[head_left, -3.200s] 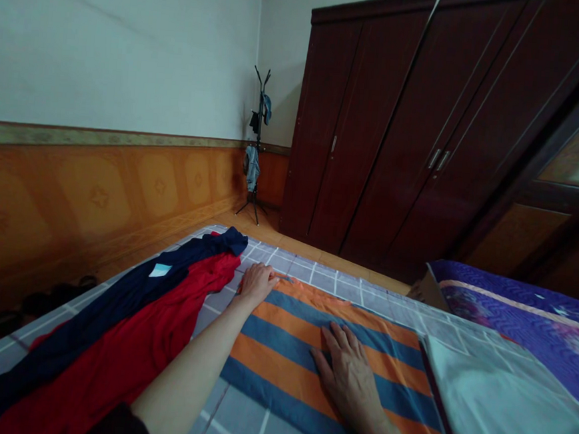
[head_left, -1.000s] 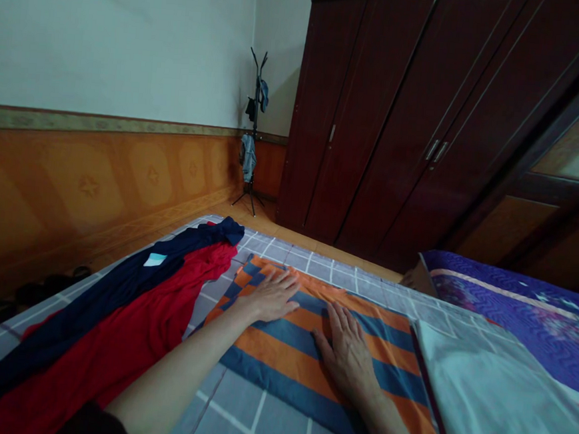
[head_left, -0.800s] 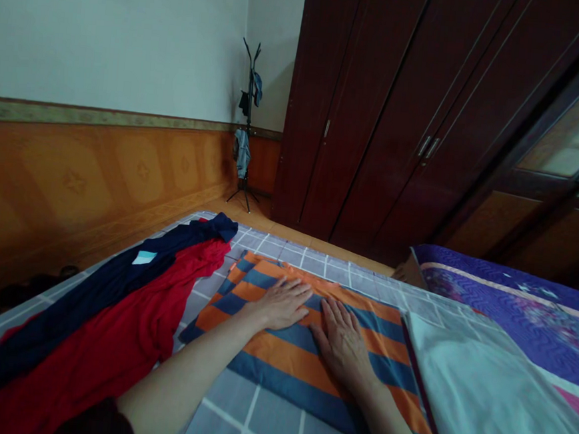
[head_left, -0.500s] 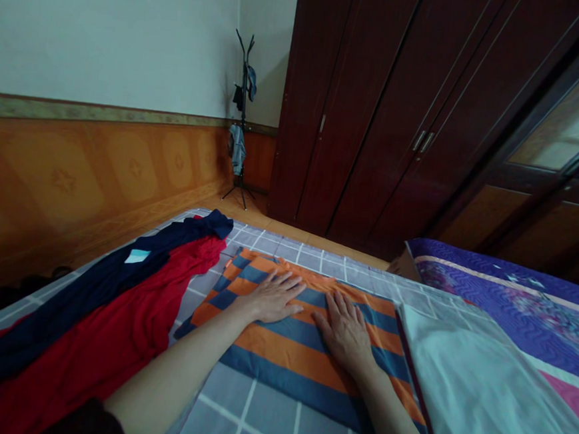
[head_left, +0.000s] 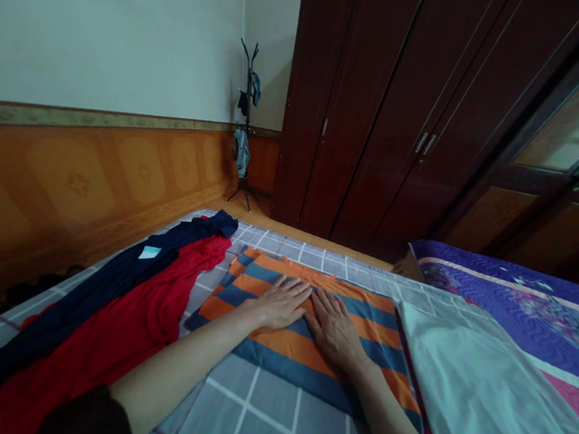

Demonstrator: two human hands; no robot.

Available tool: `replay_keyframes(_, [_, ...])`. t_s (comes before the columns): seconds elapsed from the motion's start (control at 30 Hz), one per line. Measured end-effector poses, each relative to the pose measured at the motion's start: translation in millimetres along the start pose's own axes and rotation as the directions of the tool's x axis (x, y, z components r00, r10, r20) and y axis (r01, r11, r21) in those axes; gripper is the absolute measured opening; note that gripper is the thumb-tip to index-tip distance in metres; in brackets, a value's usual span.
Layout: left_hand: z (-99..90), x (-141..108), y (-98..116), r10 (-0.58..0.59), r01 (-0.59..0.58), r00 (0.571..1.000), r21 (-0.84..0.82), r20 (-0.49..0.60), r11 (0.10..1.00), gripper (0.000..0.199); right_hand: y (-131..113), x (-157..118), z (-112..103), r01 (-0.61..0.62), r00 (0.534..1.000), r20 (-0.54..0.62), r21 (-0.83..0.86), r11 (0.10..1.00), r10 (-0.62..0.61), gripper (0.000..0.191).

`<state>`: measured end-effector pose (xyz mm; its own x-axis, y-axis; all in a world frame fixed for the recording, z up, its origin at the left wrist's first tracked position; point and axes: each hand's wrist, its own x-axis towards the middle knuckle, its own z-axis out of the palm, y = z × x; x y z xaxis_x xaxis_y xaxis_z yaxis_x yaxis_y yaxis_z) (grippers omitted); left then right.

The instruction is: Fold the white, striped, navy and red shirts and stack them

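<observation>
1. Moved since the frame half a second back: right hand [head_left: 333, 327] has shifted left, closing on the left hand [head_left: 283, 303]. Thumb and fingertips now near each other; cannot tell whether they touch.
2. Far left on the bed: navy garment [head_left: 95, 302] with a pale patch [head_left: 149, 253], lying along red cloth [head_left: 124, 338]. Both rumpled.
3. Left forearm slants just beside the red cloth; dark sleeve [head_left: 88, 418] near its lower end. Possible fault: the sleeve catching that cloth and dragging it, if the arm swings outward.
4. Left hand: palm down, fingers spread, grasping nothing, laid on the striped garment [head_left: 280, 341].
5. Striped garment: spread flat on the checked sheet [head_left: 267, 402], between the red cloth and the pale cloth [head_left: 487, 386]. Its left end shows a second layer of stripes, offset from the top one. Likely weak point: layers slipping or creasing if the palms push sideways rather than down.
6. Right hand: also flat and released, fingers extended on the stripes. Both palms moving inward together could, I judge, bunch the fabric between them.
7. Right end: garment edge lies just beside the pale cloth; a careless forearm might ruck both. Beyond it, purple bedding [head_left: 490, 279].
</observation>
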<state>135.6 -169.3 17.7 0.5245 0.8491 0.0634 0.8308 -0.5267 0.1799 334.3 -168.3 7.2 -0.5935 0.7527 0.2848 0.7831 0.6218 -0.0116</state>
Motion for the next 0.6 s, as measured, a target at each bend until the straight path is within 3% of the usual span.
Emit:
replay_keyframes(0.1, [3.4, 7, -10, -0.097, 0.098, 0.995, -0.003, 0.030, 0.995, 0.063, 11, -2, 3, -0.142, 0.989, 0.023, -0.073, 0.987, 0.144, 0.058])
replay_keyframes(0.23, [-3.7, -4, -50, -0.229, 0.228, 0.973, 0.041, 0.020, 0.973, 0.065, 29, -3, 8, -0.354, 0.934, -0.023, -0.202, 0.913, 0.357, 0.064])
replay_keyframes(0.4, [-11.7, -39, -86, -0.300, 0.299, 0.954, 0.067, 0.001, 0.952, 0.063, 31, -4, 11, -0.366, 0.930, -0.044, -0.225, 0.903, 0.366, 0.066])
replay_keyframes(0.6, [-15.0, -67, -100, -0.372, 0.373, 0.928, 0.060, -0.031, 0.926, 0.057, 29, -4, 10, -0.368, 0.928, -0.025, -0.232, 0.900, 0.373, 0.065])
